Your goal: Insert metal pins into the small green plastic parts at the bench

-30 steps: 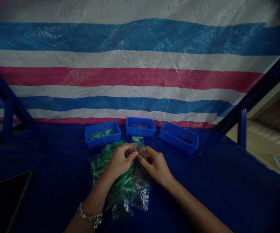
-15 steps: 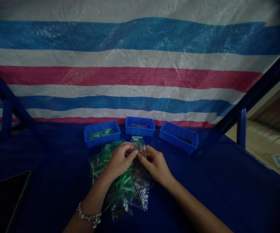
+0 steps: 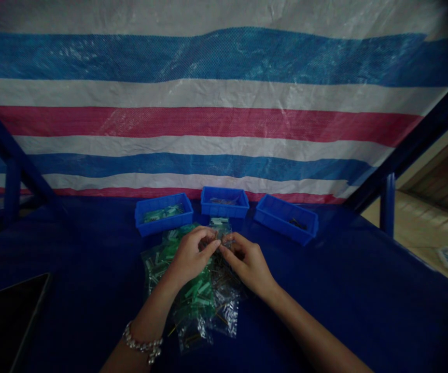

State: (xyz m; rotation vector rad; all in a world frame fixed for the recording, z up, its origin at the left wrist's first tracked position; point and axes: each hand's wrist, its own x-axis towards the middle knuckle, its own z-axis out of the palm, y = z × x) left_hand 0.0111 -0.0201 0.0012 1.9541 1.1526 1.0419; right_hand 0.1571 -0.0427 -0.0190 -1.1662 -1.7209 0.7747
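My left hand (image 3: 195,252) and my right hand (image 3: 249,261) meet in the middle, thumbs and fingers pinched together almost tip to tip. Between them is a small clear plastic bag (image 3: 220,224) with pale green pieces at its far end; the fingers cover its near edge. Beneath my hands lies a heap of clear bags. Green pieces (image 3: 198,292) fill those on the left, while dark thin pieces (image 3: 224,280) show in the bags on the right. A beaded bracelet (image 3: 142,346) circles my left wrist.
Three blue bins stand behind the heap: the left bin (image 3: 164,226) with green pieces, the middle bin (image 3: 224,210) with clear plastic, the right bin (image 3: 282,228) with dark pieces. A dark phone-like slab (image 3: 10,321) lies at left on the blue table (image 3: 325,290). Striped sheeting (image 3: 224,124) hangs behind.
Almost nothing differs. My fingers have shifted very slightly on the small bag; the bins and the heap are where they were.
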